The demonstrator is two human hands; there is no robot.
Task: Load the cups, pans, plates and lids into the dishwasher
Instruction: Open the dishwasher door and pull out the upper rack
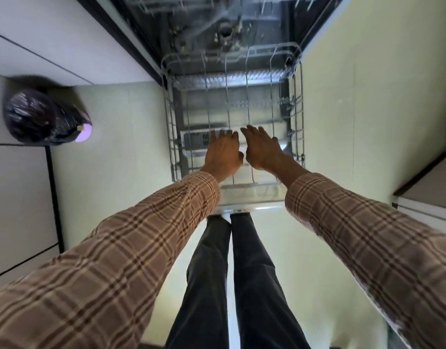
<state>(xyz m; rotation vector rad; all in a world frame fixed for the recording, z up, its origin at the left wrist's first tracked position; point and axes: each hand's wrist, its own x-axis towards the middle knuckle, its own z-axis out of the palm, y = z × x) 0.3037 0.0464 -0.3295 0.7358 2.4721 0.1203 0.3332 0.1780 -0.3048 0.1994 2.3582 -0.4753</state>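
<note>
Centre frame, over the pulled-out lower rack (171, 137) of the open dishwasher (216, 28): I see left hand (223, 153) and right hand (263, 147) side by side, fingers straight, grasping nothing. No cups, pans, plates or lids in view; rack looks bare. Judged step: readying the rack; next I'd fetch the first dish.

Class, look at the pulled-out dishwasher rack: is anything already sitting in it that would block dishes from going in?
Nothing visible does. The rack holds no dishes; only the left hand and right hand reach over its front part, both holding nothing.
</note>
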